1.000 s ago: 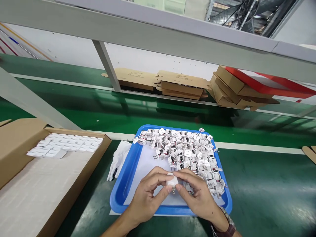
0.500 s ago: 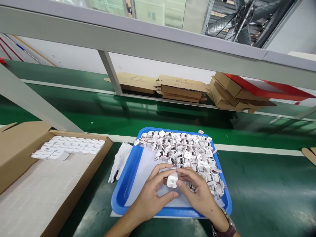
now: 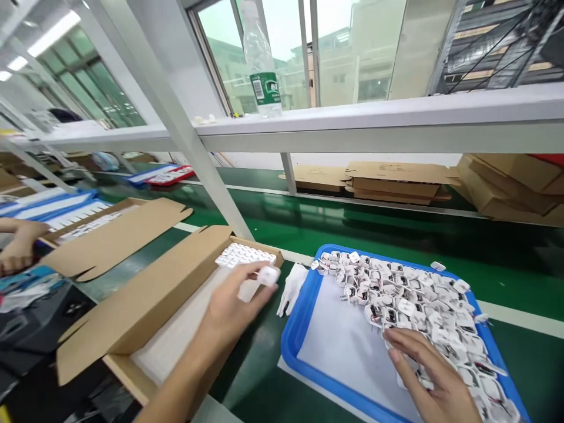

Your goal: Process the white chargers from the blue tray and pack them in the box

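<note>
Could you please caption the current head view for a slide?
Left hand holds a plug near the box; right hand over tray.

I read this as factory workshop, assembly line: long green counter [image 3: 537,364] running into distance, blue tray [image 3: 291,341] crowded with identical white plugs [image 3: 406,306], cardboard boxes [image 3: 392,188] along far side, pale frame [image 3: 173,117] with shelf [image 3: 374,120], strip lights [image 3: 57,32] overhead at left. I also see co-worker's hand [image 3: 16,254] at neighbouring station, far left.

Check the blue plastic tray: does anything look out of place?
Yes: a small white plastic cap juts over the far rim of the blue plastic tray, and another over its right rim; most white plug housings lie inside.
</note>
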The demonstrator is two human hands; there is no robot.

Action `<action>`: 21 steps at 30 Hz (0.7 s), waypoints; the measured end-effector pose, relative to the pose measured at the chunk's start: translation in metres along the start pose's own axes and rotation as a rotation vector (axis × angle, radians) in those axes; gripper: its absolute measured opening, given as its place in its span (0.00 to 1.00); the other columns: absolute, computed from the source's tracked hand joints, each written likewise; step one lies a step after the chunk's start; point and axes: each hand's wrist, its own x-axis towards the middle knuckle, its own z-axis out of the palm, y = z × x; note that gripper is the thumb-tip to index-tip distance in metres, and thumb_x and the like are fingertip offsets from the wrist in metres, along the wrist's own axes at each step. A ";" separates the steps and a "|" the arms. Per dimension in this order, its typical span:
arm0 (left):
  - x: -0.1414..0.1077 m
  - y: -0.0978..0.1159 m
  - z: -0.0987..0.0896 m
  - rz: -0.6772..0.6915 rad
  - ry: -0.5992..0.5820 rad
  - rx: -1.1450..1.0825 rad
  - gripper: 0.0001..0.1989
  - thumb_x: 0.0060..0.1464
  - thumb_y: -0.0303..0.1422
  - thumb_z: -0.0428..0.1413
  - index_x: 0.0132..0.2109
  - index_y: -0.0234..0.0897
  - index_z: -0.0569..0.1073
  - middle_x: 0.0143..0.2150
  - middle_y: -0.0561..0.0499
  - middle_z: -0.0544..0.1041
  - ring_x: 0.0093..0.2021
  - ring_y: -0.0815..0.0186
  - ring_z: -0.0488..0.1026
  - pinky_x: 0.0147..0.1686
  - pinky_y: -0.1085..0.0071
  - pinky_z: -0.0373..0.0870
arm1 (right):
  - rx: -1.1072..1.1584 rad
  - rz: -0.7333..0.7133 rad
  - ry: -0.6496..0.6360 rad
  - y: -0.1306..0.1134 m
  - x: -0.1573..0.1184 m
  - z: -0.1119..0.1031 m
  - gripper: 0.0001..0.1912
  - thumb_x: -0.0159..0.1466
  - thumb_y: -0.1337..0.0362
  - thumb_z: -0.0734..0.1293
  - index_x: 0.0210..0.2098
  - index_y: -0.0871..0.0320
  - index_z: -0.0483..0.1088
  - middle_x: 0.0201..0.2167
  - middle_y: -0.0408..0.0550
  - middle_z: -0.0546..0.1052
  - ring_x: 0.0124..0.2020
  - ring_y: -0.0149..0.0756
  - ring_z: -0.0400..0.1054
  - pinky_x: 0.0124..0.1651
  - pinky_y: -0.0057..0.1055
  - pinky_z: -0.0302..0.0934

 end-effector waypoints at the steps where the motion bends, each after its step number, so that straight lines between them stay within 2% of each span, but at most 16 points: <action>1: 0.008 -0.026 -0.007 -0.092 -0.003 0.102 0.22 0.60 0.47 0.61 0.56 0.41 0.76 0.51 0.42 0.83 0.48 0.50 0.81 0.43 0.60 0.81 | -0.008 -0.014 0.005 0.000 0.000 -0.001 0.16 0.69 0.50 0.70 0.53 0.43 0.79 0.54 0.51 0.81 0.52 0.48 0.80 0.31 0.22 0.79; 3: 0.024 -0.077 -0.012 -0.168 -0.080 0.262 0.28 0.60 0.51 0.58 0.59 0.39 0.74 0.56 0.39 0.81 0.51 0.46 0.80 0.42 0.58 0.81 | -0.032 -0.035 0.017 -0.002 0.001 -0.002 0.16 0.68 0.50 0.70 0.53 0.43 0.79 0.53 0.51 0.82 0.51 0.49 0.81 0.29 0.22 0.79; 5: 0.037 -0.120 -0.005 -0.146 -0.117 0.305 0.27 0.58 0.51 0.57 0.55 0.37 0.76 0.60 0.37 0.78 0.59 0.41 0.75 0.53 0.50 0.77 | -0.059 -0.069 0.035 -0.003 0.001 -0.002 0.15 0.68 0.50 0.70 0.53 0.42 0.80 0.53 0.49 0.83 0.51 0.48 0.82 0.33 0.22 0.80; 7: 0.044 -0.150 0.006 -0.114 -0.143 0.337 0.23 0.55 0.50 0.59 0.48 0.38 0.79 0.63 0.36 0.76 0.66 0.37 0.68 0.61 0.42 0.69 | -0.083 -0.100 0.047 -0.001 0.002 -0.001 0.15 0.68 0.50 0.70 0.53 0.41 0.80 0.52 0.47 0.84 0.50 0.47 0.82 0.35 0.22 0.80; 9: 0.048 -0.169 0.017 -0.103 -0.151 0.369 0.20 0.54 0.49 0.60 0.45 0.40 0.80 0.65 0.36 0.74 0.69 0.35 0.63 0.64 0.36 0.63 | -0.103 -0.124 0.059 0.001 0.002 0.000 0.15 0.68 0.50 0.70 0.53 0.41 0.80 0.52 0.47 0.84 0.49 0.46 0.83 0.34 0.21 0.79; 11: 0.050 -0.183 0.026 -0.107 -0.146 0.399 0.19 0.55 0.47 0.59 0.47 0.41 0.80 0.66 0.37 0.72 0.71 0.35 0.60 0.64 0.33 0.61 | -0.118 -0.137 0.077 0.002 0.002 0.001 0.15 0.69 0.50 0.69 0.52 0.41 0.80 0.52 0.47 0.84 0.48 0.47 0.83 0.33 0.21 0.79; 16: 0.048 -0.203 0.036 -0.121 -0.149 0.456 0.17 0.56 0.45 0.58 0.49 0.43 0.79 0.67 0.39 0.71 0.71 0.36 0.59 0.63 0.35 0.62 | -0.132 -0.142 0.081 0.005 0.005 0.001 0.14 0.68 0.50 0.70 0.51 0.41 0.81 0.51 0.46 0.85 0.47 0.47 0.84 0.31 0.20 0.79; 21: 0.049 -0.198 0.031 -0.092 -0.144 0.496 0.23 0.56 0.43 0.57 0.56 0.40 0.74 0.67 0.34 0.69 0.71 0.34 0.59 0.62 0.34 0.62 | -0.148 -0.139 0.081 0.009 0.006 -0.004 0.13 0.68 0.51 0.69 0.50 0.40 0.81 0.51 0.47 0.85 0.46 0.48 0.84 0.34 0.24 0.80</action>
